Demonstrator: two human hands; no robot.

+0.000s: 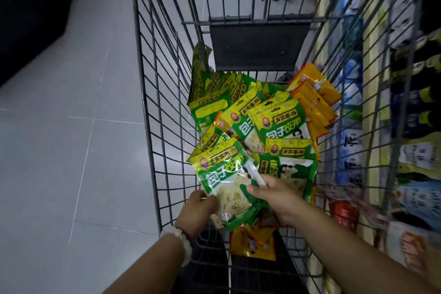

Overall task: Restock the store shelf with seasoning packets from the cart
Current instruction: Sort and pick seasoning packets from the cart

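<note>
Head view: packets are held over the cart (152, 93).
A green stack (229, 188) is gripped by the left hand (198, 210) and pinched by the right hand (279, 196).

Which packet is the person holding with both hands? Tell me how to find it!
Look inside the wire shopping cart, at the near end of the pile of green and yellow packets. The held packet is at the left side, with the left hand holding its bottom corner and the right hand pinching its right edge. Unlike its neighbours, it is lifted above the pile.
</note>
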